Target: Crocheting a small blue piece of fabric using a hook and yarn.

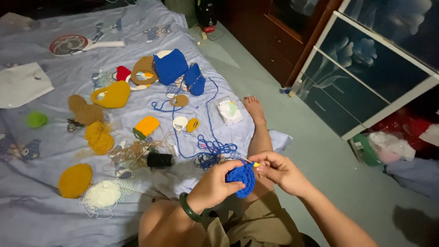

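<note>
Bedsheet (55, 215) strewn with crocheted pieces; blue yarn (215, 147) trails to the lap. Left hand (215, 185) closed round a blue crocheted round (242, 177), held above the knees; right hand (279, 170) pinches a hook (252, 163) at its rim. Mid-stitch, I judge; next needs steady yarn tension

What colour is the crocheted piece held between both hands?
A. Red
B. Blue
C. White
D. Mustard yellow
B: the left hand and right hand grip a round blue crocheted piece, with blue yarn trailing from it onto the bedsheet.
</note>
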